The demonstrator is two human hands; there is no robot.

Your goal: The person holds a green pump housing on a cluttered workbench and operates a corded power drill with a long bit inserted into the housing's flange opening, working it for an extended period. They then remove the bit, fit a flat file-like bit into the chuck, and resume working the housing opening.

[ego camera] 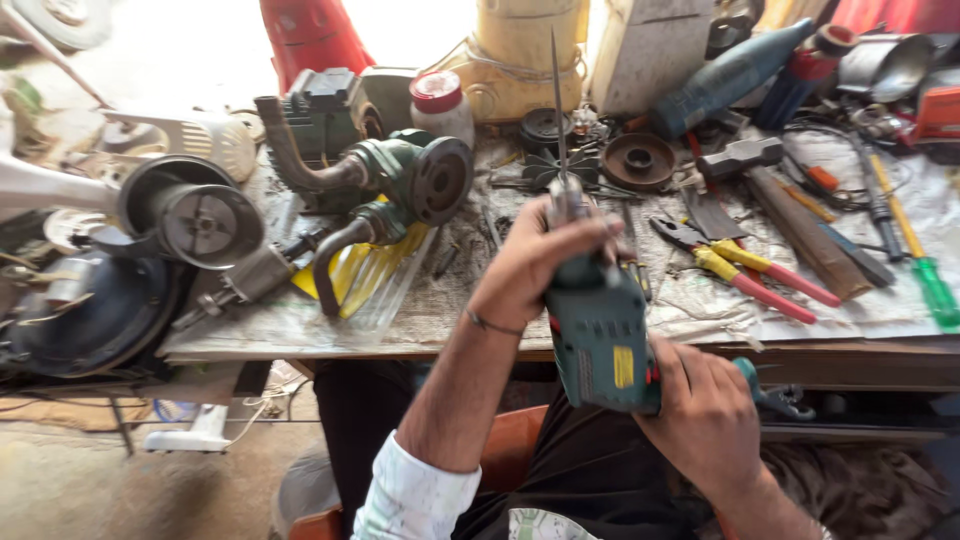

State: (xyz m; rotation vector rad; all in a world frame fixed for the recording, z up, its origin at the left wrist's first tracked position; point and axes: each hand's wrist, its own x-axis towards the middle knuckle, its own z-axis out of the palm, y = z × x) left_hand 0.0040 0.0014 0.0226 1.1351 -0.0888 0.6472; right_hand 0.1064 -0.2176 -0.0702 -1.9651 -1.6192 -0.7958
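While both hands' fingers clench a green drill [600, 335], tools litter the workbench [450, 310].

Both hands [620, 340] grip a green drill [598, 340] above the workbench [420, 320].

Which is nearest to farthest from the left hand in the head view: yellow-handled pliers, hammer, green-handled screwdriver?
From the left hand, gripping the chuck end of the green drill:
1. Yellow-handled pliers, just right of it on the bench.
2. Hammer, farther right and back.
3. Green-handled screwdriver, near the bench's right edge.
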